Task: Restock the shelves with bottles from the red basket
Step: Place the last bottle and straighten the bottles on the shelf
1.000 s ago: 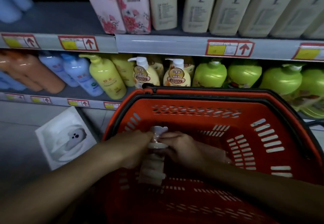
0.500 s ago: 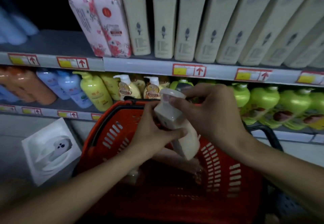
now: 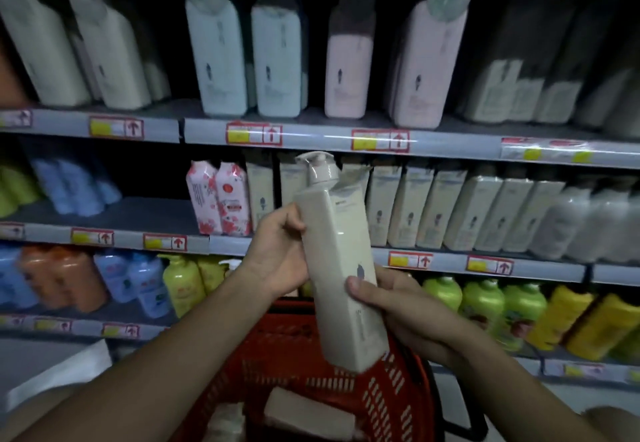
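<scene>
Cream bottle [image 3: 341,265] held up with both hands, tilted, pump top pointing up-left, above basket [image 3: 391,403]. Left hand [image 3: 280,254] wrapped round upper body from left side, fingers curled behind. Right hand [image 3: 398,306] gripping lower body from right side, thumb across front. Below, red basket with more pale bottles [image 3: 308,410] lying inside. Behind, middle shelf [image 3: 540,268] with row of similar cream bottles [image 3: 460,213], pink packs [image 3: 220,197] to left. Top shelf blurred, tall pump bottles.
</scene>
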